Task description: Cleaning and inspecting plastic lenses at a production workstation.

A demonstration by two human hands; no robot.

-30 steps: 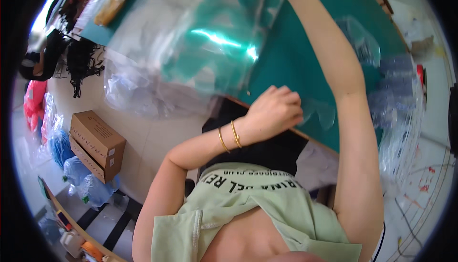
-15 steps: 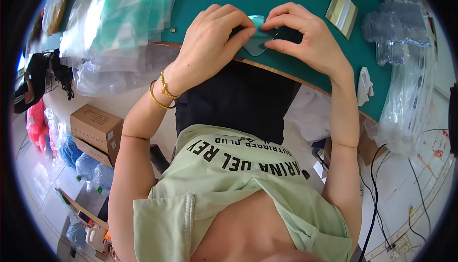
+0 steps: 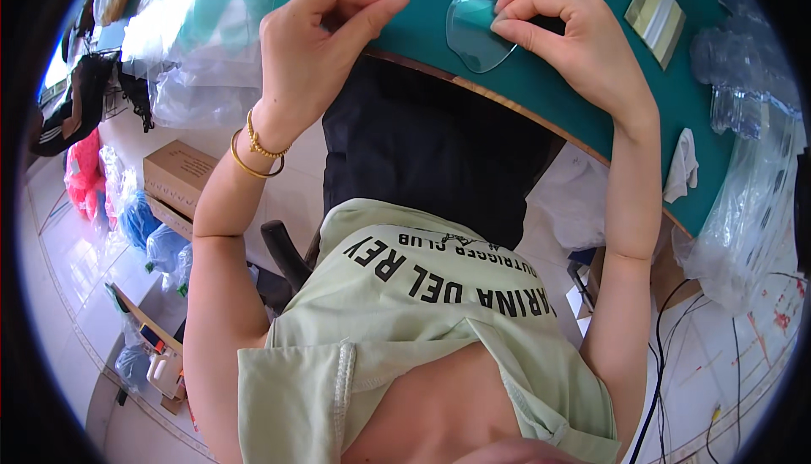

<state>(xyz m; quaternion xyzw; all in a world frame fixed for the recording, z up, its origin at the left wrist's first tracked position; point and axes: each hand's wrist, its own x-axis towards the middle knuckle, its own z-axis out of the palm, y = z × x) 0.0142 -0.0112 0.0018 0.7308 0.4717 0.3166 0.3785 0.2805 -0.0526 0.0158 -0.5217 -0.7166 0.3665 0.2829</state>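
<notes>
The right hand (image 3: 574,50) pinches a clear, curved piece (image 3: 471,40) between its thumb and fingers. The piece is see-through, with a round bottom, and it is over the green table top (image 3: 422,57), near the table's front edge. It is hard to tell if it touches the table. The left hand (image 3: 308,54) is up on the other side, apart from the piece. Its thumb and pointer finger come close together, but you cannot tell if they pinch anything. 2 gold bracelets (image 3: 256,147) go around that wrist.

The table has a brown wooden rim (image 3: 494,95) that looks bent in this view. At the far left of the table is a shiny heap of clear bags (image 3: 198,75). On the right lie a flat striped packet (image 3: 656,20) and a small white cloth (image 3: 683,164). Past them, long clear plastic sleeves (image 3: 748,177) hang over the table's side.

The floor (image 3: 72,253) is pale and shiny. A brown box (image 3: 179,172) is down on the left, and near it are a pink bag (image 3: 83,172) and a blue bag (image 3: 138,221). Thin black wires (image 3: 655,396) run down on the right.
</notes>
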